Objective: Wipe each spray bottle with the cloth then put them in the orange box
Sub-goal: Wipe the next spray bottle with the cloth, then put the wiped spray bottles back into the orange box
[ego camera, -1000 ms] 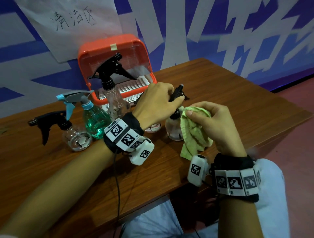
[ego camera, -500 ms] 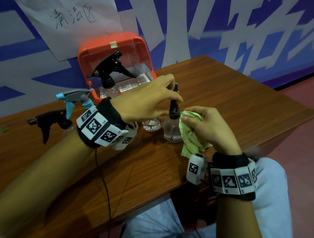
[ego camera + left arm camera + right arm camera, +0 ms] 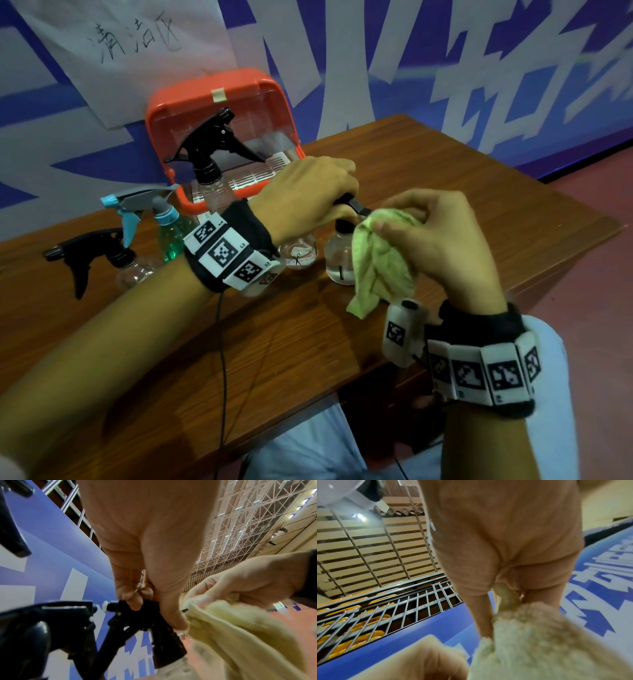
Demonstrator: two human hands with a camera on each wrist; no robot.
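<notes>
the left hand (image 3: 308,192) is gripping the black trigger head of a clear spray bottle (image 3: 337,263) standing on the table (image 3: 445,178). the right hand (image 3: 442,240) is pinching the green cloth (image 3: 376,267) against its nozzle. the orange box (image 3: 219,102) is sitting open behind, three more bottles beside it.

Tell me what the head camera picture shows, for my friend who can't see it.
A person's left hand grips a small clear spray bottle by its black top while the right hand holds a green cloth against it. More bottles and an orange box stand behind.
</notes>
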